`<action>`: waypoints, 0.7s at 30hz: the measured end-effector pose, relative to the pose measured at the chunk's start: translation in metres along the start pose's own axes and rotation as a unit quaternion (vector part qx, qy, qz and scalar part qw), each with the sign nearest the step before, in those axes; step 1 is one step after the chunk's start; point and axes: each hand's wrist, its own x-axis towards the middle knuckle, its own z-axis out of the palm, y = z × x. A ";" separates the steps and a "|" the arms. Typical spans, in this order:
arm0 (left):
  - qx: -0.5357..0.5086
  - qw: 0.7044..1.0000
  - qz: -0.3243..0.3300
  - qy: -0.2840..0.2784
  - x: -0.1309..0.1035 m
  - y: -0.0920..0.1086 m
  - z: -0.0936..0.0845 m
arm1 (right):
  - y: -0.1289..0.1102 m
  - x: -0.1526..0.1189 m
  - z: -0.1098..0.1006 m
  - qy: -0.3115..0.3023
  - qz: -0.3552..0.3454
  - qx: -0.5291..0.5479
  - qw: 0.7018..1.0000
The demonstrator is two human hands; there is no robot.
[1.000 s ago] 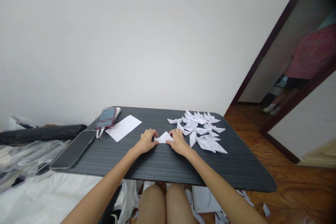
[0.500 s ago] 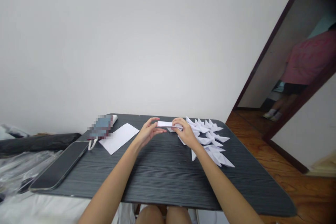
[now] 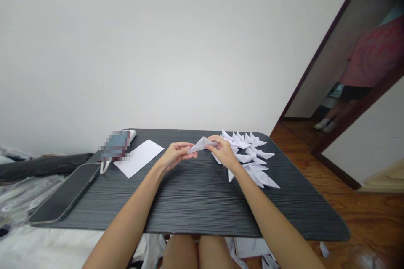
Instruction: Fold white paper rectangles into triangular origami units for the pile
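Both your hands grip a folded paper [image 3: 201, 144] above the table

Your left hand [image 3: 178, 154] pinches the paper's left end between thumb and fingers, and your right hand [image 3: 222, 151] pinches its right end. The paper is raised over the far half of the table [image 3: 205, 206], its peak pointing up. Just beside your right hand, folded boats [image 3: 252, 157] lie in a cluster on the table. To your left is a flat white sheet [image 3: 139, 159], with a blurred-out device [image 3: 114, 146] and its white cord [image 3: 104, 167] next to it. Nearer you, a dark phone [image 3: 66, 193] lies along the left edge. A person in a pink shirt [image 3: 372, 56] stands beyond the doorway on your right.
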 end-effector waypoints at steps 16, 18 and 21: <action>0.053 0.996 0.042 0.054 0.003 -0.004 0.001 | -0.001 -0.002 -0.003 -0.023 0.037 -0.034 0.998; 0.048 0.996 0.057 0.048 0.002 -0.004 0.002 | -0.001 -0.002 -0.004 -0.021 0.055 -0.041 0.997; 0.057 0.994 0.078 0.046 0.000 -0.005 0.006 | 0.000 -0.002 -0.004 -0.019 0.064 -0.028 0.997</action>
